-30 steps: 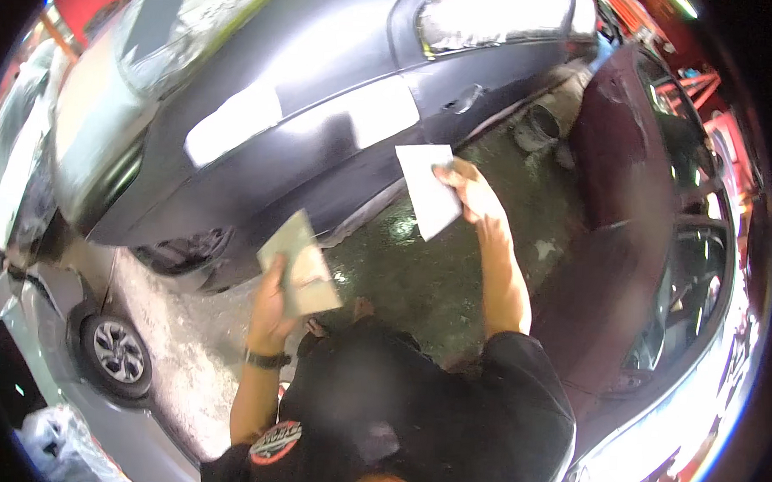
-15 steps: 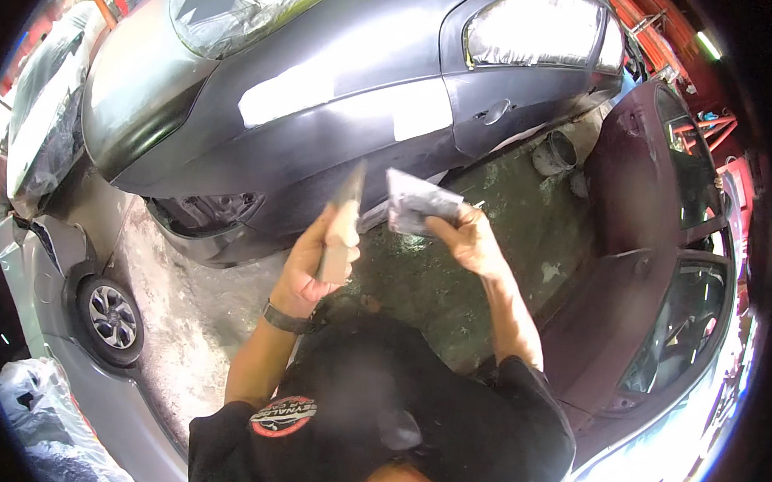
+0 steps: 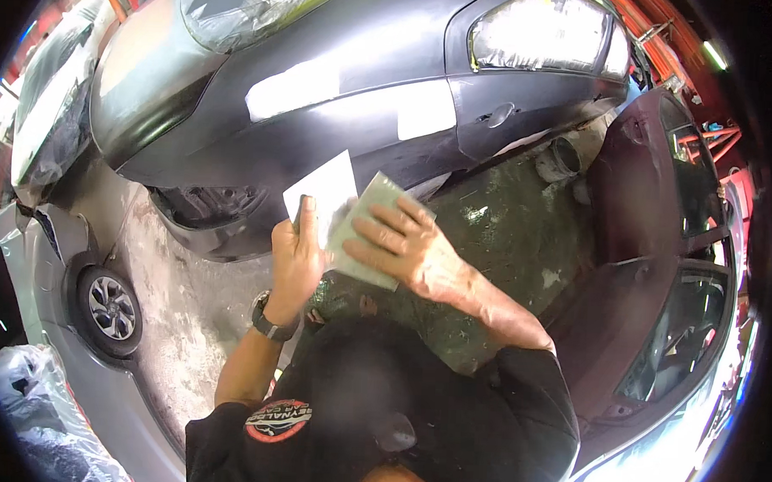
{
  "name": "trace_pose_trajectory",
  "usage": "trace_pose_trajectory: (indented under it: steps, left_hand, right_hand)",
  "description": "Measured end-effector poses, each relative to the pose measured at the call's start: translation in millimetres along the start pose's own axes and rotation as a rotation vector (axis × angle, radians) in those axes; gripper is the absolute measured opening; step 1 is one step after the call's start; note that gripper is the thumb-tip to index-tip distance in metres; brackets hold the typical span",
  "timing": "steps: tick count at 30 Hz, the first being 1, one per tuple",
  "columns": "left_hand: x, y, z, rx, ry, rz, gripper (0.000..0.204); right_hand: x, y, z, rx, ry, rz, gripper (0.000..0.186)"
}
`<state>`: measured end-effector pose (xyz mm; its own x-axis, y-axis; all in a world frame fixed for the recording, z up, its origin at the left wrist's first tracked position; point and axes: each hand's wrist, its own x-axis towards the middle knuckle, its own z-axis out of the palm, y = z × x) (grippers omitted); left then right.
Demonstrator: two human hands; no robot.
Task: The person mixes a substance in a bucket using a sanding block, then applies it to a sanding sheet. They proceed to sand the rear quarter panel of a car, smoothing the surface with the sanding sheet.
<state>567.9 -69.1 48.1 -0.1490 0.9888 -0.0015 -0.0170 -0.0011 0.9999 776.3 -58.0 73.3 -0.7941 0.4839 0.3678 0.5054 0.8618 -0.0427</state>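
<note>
My left hand [image 3: 298,257] grips a flat white sheet [image 3: 330,181], its thumb lying on top. Its other fingers are hidden. Close on its right, my right hand [image 3: 415,257] lies over a greyish-green flat rectangular pad [image 3: 372,208], fingers bent across its face and holding it. The pad's near-left edge reaches my left fingers; whether the two pieces touch is unclear. Both are held in the air before a dark grey car [image 3: 356,125], whose side bears a long white patch [image 3: 293,89] and a squarer white patch [image 3: 426,111].
A maroon car body [image 3: 609,291] stands on the right, a silver car with a wheel [image 3: 111,308] on the left. A bucket [image 3: 559,160] is on the wet floor [image 3: 506,220]. Clear plastic sheeting [image 3: 44,416] covers something at lower left. Covered glass [image 3: 538,34] shows on the dark car.
My hands have come together. Before, my left held a slab seen edge-on and my right a folded grey-white sheet; now the left has a white sheet and the right the greenish pad.
</note>
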Motion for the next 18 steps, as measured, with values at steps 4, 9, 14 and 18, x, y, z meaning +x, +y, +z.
trace_pose_trajectory:
  steps: [4,9,14,18]
  left_hand:
    - [11.1,-7.4,-12.7,-0.042,0.121,0.005,0.051]
    - [20.2,-2.5,-16.3,-0.991,-0.003,-0.283,0.053]
    - [1.6,-22.9,27.6,-1.399,-0.450,-0.384,0.048]
    - [5.2,-12.5,38.1,-1.020,-0.214,-0.221,0.044]
  right_hand:
    - [-15.3,-4.9,0.0,0.042,-0.108,-0.054,0.043]
    - [-11.3,4.4,-30.2,0.530,0.239,0.048,0.045]
    - [6.8,-1.7,-26.6,0.595,0.312,-0.100,0.055]
    - [-12.6,32.2,-31.8,0.201,0.024,0.064,0.066]
